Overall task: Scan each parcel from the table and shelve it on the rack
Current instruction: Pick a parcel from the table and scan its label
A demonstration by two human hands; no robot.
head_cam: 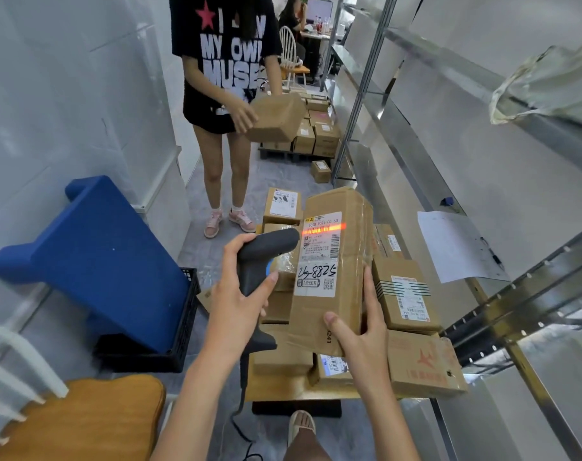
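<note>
My left hand is curled around the grip of a dark grey handheld scanner, thumb lying along its side, wrist bent so the nose aims right. A red scan line glows across the barcode at the top of the white shipping label. That label sits on a tall cardboard parcel, which my right hand holds up from below, thumb pressed on the front face and fingers wrapped around the right edge. The parcel is tilted slightly and raised above the others. A handwritten number, 24-8825, runs across the label.

Beneath both hands is a low wooden table crowded with more brown parcels, labels facing up. The scanner's cable hangs down toward the grey floor, near my sandalled foot.

To my right runs the metal rack, its shelves silver, with a sheet of paper on one shelf. To my left are a blue padded piece leaning in a black crate, a wooden chair seat, and a white wall. Ahead, another person in a black printed shirt holds a box, with more boxes stacked on the floor behind.
</note>
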